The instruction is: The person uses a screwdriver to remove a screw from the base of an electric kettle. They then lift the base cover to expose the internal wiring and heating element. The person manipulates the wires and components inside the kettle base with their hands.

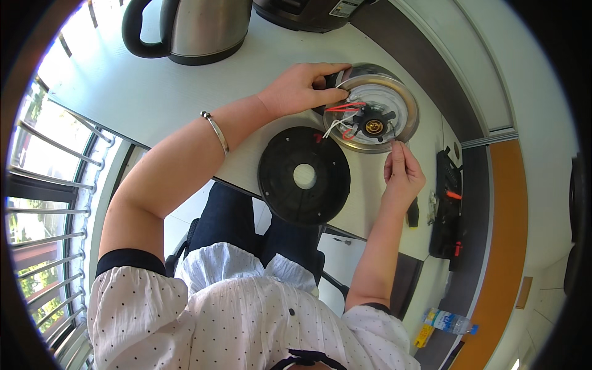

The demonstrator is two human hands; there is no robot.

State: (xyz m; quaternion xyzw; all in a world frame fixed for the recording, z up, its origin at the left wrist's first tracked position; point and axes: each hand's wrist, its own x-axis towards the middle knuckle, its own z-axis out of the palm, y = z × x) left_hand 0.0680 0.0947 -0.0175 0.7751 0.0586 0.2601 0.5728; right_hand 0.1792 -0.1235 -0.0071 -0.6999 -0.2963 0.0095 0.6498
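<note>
An electric kettle (404, 102) lies on the white table with its underside up, showing a pale heating plate and a black round connector (374, 126) with a brass centre. My left hand (302, 89) grips its far left side, thumb on the rim and index finger along the body. Red and white wires (338, 117) run from the underside to a black round base cover (277, 176) with a central hole, at the table's near edge. At the kettle's near right rim, my right hand (404, 169) is closed in a pinch; a thin piece seems to stick up from the fingertips, too small to name.
A steel kettle (209, 31) with a black handle stands at the back left, beside a dark rounded appliance (302, 13). Along the right lie a black tool case (445, 209) and a black-and-yellow handle (413, 213). A plastic bottle (450, 322) is at the lower right.
</note>
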